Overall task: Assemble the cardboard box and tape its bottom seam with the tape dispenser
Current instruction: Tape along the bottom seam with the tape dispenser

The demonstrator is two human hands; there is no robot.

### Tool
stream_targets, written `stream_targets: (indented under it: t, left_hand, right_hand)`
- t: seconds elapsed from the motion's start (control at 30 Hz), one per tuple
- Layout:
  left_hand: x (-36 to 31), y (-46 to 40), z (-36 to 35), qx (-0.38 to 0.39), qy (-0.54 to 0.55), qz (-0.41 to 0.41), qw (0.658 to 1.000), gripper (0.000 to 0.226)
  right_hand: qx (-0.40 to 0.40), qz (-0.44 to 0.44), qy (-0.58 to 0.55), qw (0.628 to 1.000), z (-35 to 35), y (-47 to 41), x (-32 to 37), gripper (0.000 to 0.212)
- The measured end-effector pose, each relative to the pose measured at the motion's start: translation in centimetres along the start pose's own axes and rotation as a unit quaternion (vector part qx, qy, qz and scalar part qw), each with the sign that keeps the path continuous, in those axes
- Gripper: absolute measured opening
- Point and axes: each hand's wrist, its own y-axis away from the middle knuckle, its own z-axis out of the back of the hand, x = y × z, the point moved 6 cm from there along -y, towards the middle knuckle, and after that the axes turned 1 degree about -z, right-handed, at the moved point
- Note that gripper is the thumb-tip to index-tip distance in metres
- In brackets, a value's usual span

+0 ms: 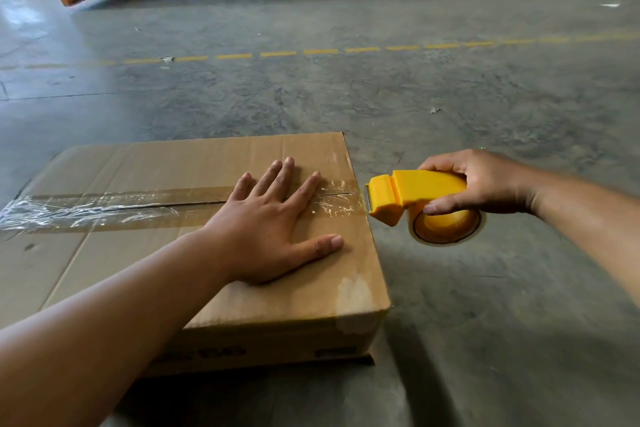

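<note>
Cardboard is folded already into a box: the cardboard box [194, 253] sits on the concrete floor [485, 322] with its flaps closed and the seam side turned up toward me. Along that middle seam [194, 203] I see a strip of clear tape [104, 211], wrinkled in places, which runs from the left edge of the view to the right edge of the box.

My left hand [273, 222] lies flat on the top, fingers straight and spread, and it presses the tape down near the right end of the seam. My right hand [481, 184] is closed around the yellow tape dispenser [415, 198], which it holds just beside the right edge of the box, off the cardboard. The cutter end points at the box, and the tape seems to be joined to the dispenser there, though the film is thin and I cannot be fully sure.

So I judge the assembling as done and the taping as almost done. What is left, I think, is to cut the tape at the edge, fold the loose end down on the side wall, and rub it smooth. The left end of the strip is out of my view, so I cannot tell how it finishes there.
</note>
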Motion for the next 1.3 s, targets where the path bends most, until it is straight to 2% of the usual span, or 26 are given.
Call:
stream_targets:
  t: [0.13, 0.37, 0.6, 0.8, 0.87, 0.93, 1.07, 1.3]
  left_hand:
    - [-0.6, -0.4, 0.7, -0.002, -0.010, -0.022, 1.000, 0.102]
    - [-6.8, -3.4, 1.2, -0.007, 0.011, -0.070, 0.997, 0.110]
    - [-6.3, -3.7, 0.3, -0.018, 0.000, -0.070, 0.997, 0.104]
    - [-6.3, -4.0, 0.4, -0.011, -0.004, -0.065, 0.998, 0.102]
    - [-6.5, -4.1, 0.4, -0.009, -0.007, -0.078, 0.997, 0.095]
    - [-7.2, -3.8, 0.3, -0.010, -0.010, -0.099, 0.995, 0.084]
    - [-7.9, -3.4, 0.8, -0.023, -0.011, -0.097, 0.995, 0.077]
    - [-7.6, -3.9, 0.3, -0.001, -0.016, -0.104, 0.995, 0.079]
  right_hand:
    - [0.001, 0.001, -0.009, 1.000, -0.5, -0.3, -0.4, 0.067]
    - [-0.010, 0.010, -0.041, 0.999, -1.0, -0.6, -1.0, 0.059]
    - [0.033, -0.007, -0.131, 0.991, -2.7, -1.7, -1.6, 0.053]
    - [0.048, -0.039, -0.136, 0.989, -1.6, -2.1, -0.9, 0.052]
    - [0.069, -0.059, -0.089, 0.992, -1.9, -2.2, -0.9, 0.052]
    - [0.113, -0.078, 0.019, 0.990, -3.5, -1.6, -1.7, 0.048]
    - [0.057, -0.108, 0.038, 0.992, -4.5, 0.3, -3.8, 0.063]
    - [-0.054, -0.090, 0.053, 0.993, -3.7, 1.1, -3.2, 0.073]
